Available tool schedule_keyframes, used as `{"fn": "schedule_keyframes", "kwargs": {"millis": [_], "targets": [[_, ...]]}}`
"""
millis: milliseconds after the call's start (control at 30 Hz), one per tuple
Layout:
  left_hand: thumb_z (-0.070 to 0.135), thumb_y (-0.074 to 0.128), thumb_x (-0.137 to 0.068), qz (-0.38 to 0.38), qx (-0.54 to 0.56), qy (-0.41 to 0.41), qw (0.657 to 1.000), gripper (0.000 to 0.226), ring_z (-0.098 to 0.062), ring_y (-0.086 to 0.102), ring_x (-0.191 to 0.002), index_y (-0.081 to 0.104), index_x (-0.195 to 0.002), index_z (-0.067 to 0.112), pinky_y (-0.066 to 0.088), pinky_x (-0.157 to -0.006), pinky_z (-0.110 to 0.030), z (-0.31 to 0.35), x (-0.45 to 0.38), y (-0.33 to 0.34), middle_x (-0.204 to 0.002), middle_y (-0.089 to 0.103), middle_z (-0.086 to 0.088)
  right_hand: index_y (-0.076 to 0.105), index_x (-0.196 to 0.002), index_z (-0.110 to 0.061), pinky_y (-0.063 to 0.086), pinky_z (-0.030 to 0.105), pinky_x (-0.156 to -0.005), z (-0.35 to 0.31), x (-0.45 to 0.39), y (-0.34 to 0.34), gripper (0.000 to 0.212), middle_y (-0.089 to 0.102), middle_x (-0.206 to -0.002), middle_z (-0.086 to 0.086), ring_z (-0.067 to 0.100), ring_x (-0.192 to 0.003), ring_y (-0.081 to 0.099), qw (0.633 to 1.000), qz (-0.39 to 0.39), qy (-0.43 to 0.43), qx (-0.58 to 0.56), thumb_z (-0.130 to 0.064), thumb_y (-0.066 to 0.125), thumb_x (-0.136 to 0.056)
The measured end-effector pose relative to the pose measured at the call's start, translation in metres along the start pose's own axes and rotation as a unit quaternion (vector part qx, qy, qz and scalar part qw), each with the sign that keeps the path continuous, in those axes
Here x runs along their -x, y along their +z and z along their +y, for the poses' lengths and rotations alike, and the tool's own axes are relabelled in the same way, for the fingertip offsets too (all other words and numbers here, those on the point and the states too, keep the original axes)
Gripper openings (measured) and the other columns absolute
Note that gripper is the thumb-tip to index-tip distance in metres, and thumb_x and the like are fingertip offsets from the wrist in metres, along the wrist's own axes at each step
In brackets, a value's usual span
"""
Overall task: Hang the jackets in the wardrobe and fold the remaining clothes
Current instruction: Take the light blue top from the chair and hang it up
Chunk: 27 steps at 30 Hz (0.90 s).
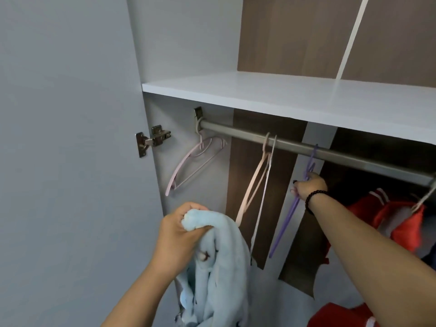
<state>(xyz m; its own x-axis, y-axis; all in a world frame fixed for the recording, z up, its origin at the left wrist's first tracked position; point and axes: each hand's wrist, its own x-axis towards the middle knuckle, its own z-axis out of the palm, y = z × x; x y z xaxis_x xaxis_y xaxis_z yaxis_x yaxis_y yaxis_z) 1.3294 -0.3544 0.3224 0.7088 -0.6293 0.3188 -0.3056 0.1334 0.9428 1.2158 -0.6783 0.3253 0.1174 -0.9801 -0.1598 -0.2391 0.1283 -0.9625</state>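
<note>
Pale blue fleece, a light blue jacket (219, 260), hangs bunched from the left hand (179, 234), whose fingers (188, 228) are clenched around its top edge, near and low in front of the open wardrobe. The right hand (309, 186) reaches farther in, fingers closed on a purple hanger (290, 215) hooked over the grey rail (330, 149). A red jacket (401, 223) hangs on the rail at the right.

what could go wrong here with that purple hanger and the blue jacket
The right hand grips the purple hanger still hooked on the rail; pulling sideways may snag it or swing the pink hangers nearby. The left hand holds the light blue jacket bunched, so threading it one-handed may be awkward.
</note>
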Motion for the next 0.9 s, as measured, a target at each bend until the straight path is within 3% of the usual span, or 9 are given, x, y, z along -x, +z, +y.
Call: {"fn": "schedule_keyframes", "kwargs": {"millis": [100,167,367,467,567,667,767,833,900], "targets": [[-0.011,0.071,-0.074,0.007,-0.006,0.007,1.000,0.026,-0.004,0.067,-0.069,0.071,-0.077,0.015,0.050,-0.061,-0.013,0.001,0.005,0.000,-0.078,0.073,-0.001,0.060,-0.122,-0.007,0.058,0.032,-0.066,0.001,-0.004,0.001,0.038,0.064,-0.102,0.011,0.023,-0.076,0.063,0.999,0.039,-0.018,-0.009,0.011,0.052,-0.089],[-0.010,0.073,-0.073,0.021,-0.004,0.006,1.000,0.026,-0.003,0.066,-0.066,0.071,-0.075,0.016,0.049,-0.059,-0.012,0.002,0.006,0.001,-0.075,0.073,-0.001,0.066,-0.104,-0.011,0.054,0.027,-0.058,-0.001,0.000,-0.003,0.028,0.062,-0.081,0.002,0.016,-0.069,0.063,0.997,0.063,-0.036,-0.009,0.009,0.056,-0.087],[0.004,0.080,-0.071,0.036,-0.051,-0.002,0.998,0.025,-0.002,0.064,-0.064,0.069,-0.070,0.026,0.047,-0.057,-0.011,-0.001,0.009,0.004,-0.072,0.071,0.006,0.064,-0.073,-0.020,0.057,0.036,-0.073,-0.002,0.029,-0.024,0.032,0.067,-0.092,0.013,0.022,-0.069,0.063,0.994,0.067,-0.082,0.008,0.007,0.053,-0.085],[0.014,0.080,-0.073,0.021,-0.124,0.013,0.992,0.022,-0.003,0.062,-0.064,0.065,-0.070,0.030,0.049,-0.060,-0.019,-0.003,0.009,0.001,-0.070,0.068,0.013,0.069,-0.082,-0.011,0.055,0.044,-0.084,-0.005,0.056,-0.044,0.012,0.068,-0.092,0.019,0.035,-0.087,0.065,0.990,0.080,-0.099,0.060,-0.012,0.058,-0.087],[0.025,0.081,-0.069,-0.016,-0.180,0.044,0.983,0.020,-0.003,0.062,-0.067,0.062,-0.070,0.031,0.053,-0.062,-0.033,0.003,0.012,-0.006,-0.069,0.066,0.018,0.065,-0.083,-0.010,0.049,0.037,-0.069,-0.002,0.093,-0.064,0.011,0.064,-0.082,0.016,0.031,-0.073,0.059,0.988,0.057,-0.112,0.094,-0.021,0.063,-0.085],[0.032,0.088,-0.059,-0.050,-0.215,0.071,0.973,0.030,-0.002,0.061,-0.064,0.059,-0.067,0.029,0.053,-0.058,-0.034,0.012,0.016,-0.020,-0.066,0.065,0.020,0.060,-0.078,-0.014,0.042,0.030,-0.067,0.003,0.142,-0.080,0.012,0.059,-0.075,0.004,0.024,-0.071,0.056,0.981,0.052,-0.130,0.135,-0.022,0.066,-0.084],[0.033,0.090,-0.055,-0.058,-0.232,0.094,0.966,0.039,-0.008,0.057,-0.055,0.053,-0.064,0.025,0.049,-0.054,-0.036,0.020,0.028,-0.035,-0.058,0.061,0.009,0.059,-0.066,-0.008,0.040,0.031,-0.061,0.008,0.194,-0.091,0.025,0.059,-0.071,0.011,0.033,-0.076,0.057,0.965,0.071,-0.147,0.204,-0.017,0.056,-0.089],[0.034,0.088,-0.056,-0.053,-0.226,0.110,0.966,0.044,-0.009,0.049,-0.049,0.047,-0.064,0.021,0.044,-0.051,-0.035,0.023,0.039,-0.046,-0.054,0.054,0.007,0.070,-0.079,-0.005,0.045,0.033,-0.065,0.011,0.227,-0.097,0.022,0.067,-0.081,0.016,0.033,-0.083,0.062,0.973,0.072,-0.131,0.173,-0.013,0.053,-0.090],[0.035,0.086,-0.057,-0.046,-0.213,0.112,0.969,0.048,-0.011,0.038,-0.048,0.043,-0.064,0.014,0.036,-0.048,-0.034,0.023,0.048,-0.056,-0.052,0.046,0.005,0.074,-0.092,-0.007,0.042,0.024,-0.050,0.015,0.261,-0.103,0.018,0.064,-0.071,0.004,0.019,-0.067,0.059,0.987,0.055,-0.107,0.106,-0.010,0.056,-0.091]]}}
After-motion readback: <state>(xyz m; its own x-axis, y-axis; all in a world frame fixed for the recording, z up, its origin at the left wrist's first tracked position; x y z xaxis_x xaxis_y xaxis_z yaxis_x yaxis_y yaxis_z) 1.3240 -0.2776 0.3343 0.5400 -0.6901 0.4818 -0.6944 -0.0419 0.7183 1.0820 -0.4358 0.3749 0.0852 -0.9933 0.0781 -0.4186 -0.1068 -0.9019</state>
